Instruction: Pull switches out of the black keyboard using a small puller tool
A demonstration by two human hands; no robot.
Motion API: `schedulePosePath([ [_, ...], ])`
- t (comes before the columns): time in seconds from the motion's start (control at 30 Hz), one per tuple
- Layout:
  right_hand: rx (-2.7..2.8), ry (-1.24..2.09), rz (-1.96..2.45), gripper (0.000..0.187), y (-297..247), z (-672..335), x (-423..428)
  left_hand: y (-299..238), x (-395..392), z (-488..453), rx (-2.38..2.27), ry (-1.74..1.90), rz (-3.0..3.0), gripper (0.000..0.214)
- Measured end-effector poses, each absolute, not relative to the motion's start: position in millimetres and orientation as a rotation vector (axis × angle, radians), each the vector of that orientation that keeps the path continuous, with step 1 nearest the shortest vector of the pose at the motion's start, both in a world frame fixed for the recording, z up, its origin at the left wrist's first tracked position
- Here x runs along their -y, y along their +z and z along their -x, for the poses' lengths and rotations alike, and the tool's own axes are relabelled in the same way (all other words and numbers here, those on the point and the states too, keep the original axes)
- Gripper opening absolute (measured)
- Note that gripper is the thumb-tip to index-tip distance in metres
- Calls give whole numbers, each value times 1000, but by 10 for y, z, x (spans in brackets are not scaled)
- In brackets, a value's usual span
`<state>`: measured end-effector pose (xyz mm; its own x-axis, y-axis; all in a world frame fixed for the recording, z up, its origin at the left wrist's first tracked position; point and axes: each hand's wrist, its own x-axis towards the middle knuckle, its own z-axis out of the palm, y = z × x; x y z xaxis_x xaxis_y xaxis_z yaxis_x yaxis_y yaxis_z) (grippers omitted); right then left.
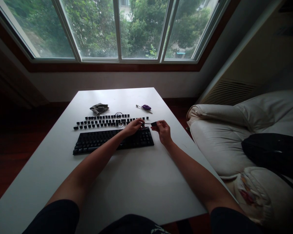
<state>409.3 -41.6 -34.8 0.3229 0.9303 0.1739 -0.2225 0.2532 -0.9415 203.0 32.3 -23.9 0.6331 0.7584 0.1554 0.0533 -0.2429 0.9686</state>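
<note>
A black keyboard [95, 141] lies across the white table, turned slightly. My right hand [164, 132] is closed on the black handle of a wire keycap puller [153, 123], just past the keyboard's right end. Its thin wires reach left to my left hand [134, 126], which is over the keyboard's back right part. The fingers of that hand pinch a small dark piece at the wire ends, apparently a keycap [143, 124]. Behind the keyboard, loose black keycaps [95, 122] stand in rows. My left hand and forearm hide part of the keyboard.
A crumpled grey cloth [99, 108] lies at the back left of the white table [141, 182]. Farther right are a purple bundle [146, 107] and a thin stick-like tool [147, 111]. A pale sofa [210, 130] with a black bag [273, 152] stands beyond the right edge.
</note>
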Motion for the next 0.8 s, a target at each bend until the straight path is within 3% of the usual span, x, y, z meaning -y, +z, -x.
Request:
schedulePosePath([
  [0.33, 900, 954, 960, 35, -367, -4111, 415, -249, -354, -2045, -676, 788, -1732, 27],
  [0.57, 904, 941, 971, 34, -427, -4113, 402, -141, -533, -2049, -1155, 874, -2142, 25],
  [0.8, 933, 940, 1005, 37, -413, -4096, 422, -97, -591, -2247, -1374, 719, -2535, 20],
])
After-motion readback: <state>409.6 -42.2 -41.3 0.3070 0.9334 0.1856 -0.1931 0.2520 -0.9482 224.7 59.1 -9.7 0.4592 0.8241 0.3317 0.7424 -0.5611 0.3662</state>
